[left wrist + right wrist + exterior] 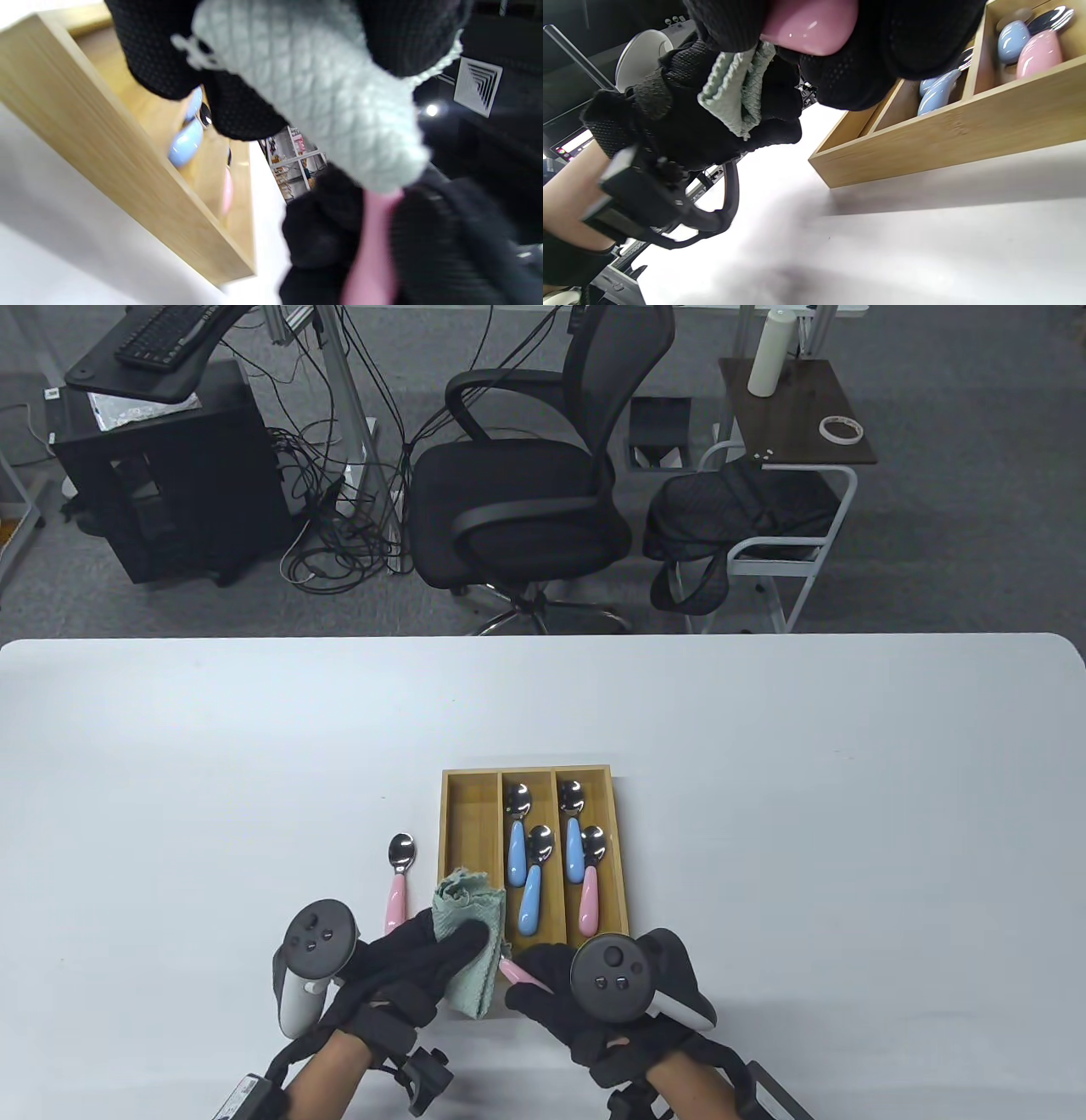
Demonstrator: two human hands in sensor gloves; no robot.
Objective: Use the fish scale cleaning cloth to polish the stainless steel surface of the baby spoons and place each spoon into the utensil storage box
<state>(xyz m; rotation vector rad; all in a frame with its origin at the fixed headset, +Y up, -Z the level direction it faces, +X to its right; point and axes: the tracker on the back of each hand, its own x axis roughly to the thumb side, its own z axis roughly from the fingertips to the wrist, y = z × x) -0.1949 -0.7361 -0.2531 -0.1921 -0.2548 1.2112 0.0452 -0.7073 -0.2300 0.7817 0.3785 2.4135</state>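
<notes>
My left hand (424, 963) grips the pale green fish scale cloth (469, 937) (322, 97) (736, 91), wrapped around the bowl end of a pink-handled spoon (519, 972) (371, 250) (808, 25). My right hand (551, 988) holds that spoon by its pink handle; the bowl is hidden inside the cloth. Both hands sit over the near edge of the wooden storage box (458, 814) (106, 140) (946, 135). The box holds three blue-handled spoons and one pink-handled spoon (588, 891) in its middle and right compartments. Another pink-handled spoon (398, 878) lies on the table left of the box.
The box's left compartment holds no spoons; the cloth overhangs its near end. The white table (764, 729) stretches wide around the box. Beyond its far edge stand an office chair (526, 483), a black cabinet and a side table.
</notes>
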